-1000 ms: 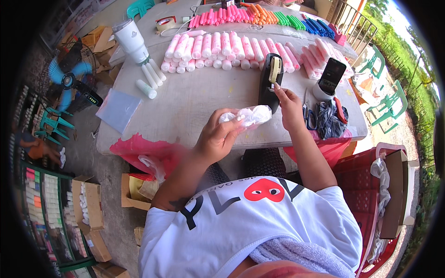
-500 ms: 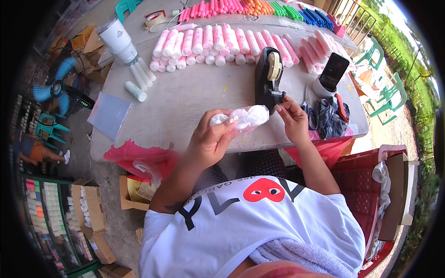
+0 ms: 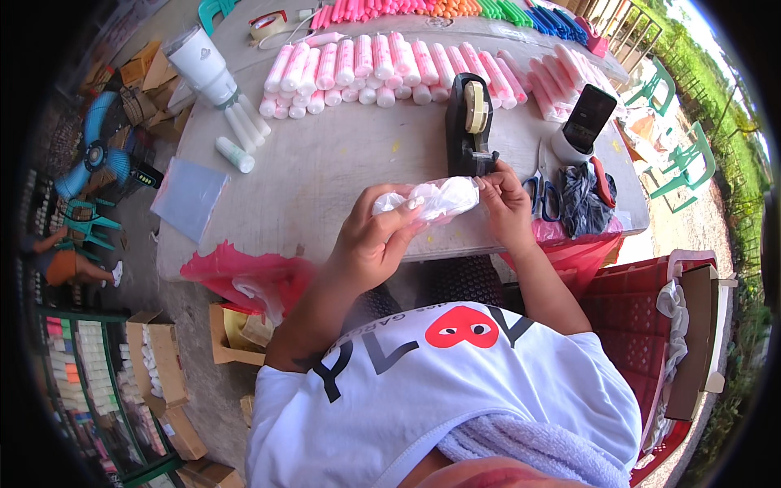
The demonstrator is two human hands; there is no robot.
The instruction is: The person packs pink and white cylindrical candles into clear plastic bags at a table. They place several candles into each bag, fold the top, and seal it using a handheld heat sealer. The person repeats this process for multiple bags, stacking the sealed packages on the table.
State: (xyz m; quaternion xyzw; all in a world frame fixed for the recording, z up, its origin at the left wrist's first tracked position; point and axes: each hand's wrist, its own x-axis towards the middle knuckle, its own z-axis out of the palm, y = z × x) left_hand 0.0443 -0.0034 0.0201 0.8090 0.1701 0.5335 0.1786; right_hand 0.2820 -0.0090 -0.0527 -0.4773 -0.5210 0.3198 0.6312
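Observation:
My left hand (image 3: pixel 376 236) is closed round a small clear-plastic pack (image 3: pixel 443 199) of whitish, faintly pink sticks that look like candles, held above the table's near edge. At the pack's right end, my right hand (image 3: pixel 508 207) pinches with thumb and forefinger. Whether it grips the plastic or a bit of clear tape is too small to make out. Right behind those fingers stands a black tape dispenser (image 3: pixel 460 146) with a roll of tape (image 3: pixel 477 110) in it. Scissors (image 3: pixel 543 191) with dark handles lie to the right of my right hand.
Stacked pink-and-white wrapped packs (image 3: pixel 362 65) line the table (image 3: pixel 325 175), with coloured sticks (image 3: pixel 455 8) behind. At left are a white tumbler (image 3: pixel 199 65), white sticks (image 3: pixel 246 122) and plastic sheets (image 3: pixel 191 198). A phone (image 3: pixel 590 118) and a black plastic bag (image 3: pixel 586 203) sit at right.
My right hand has come from the dispenser's cutting end to the right end of the pack. The left hand still holds the pack, shifted slightly right.

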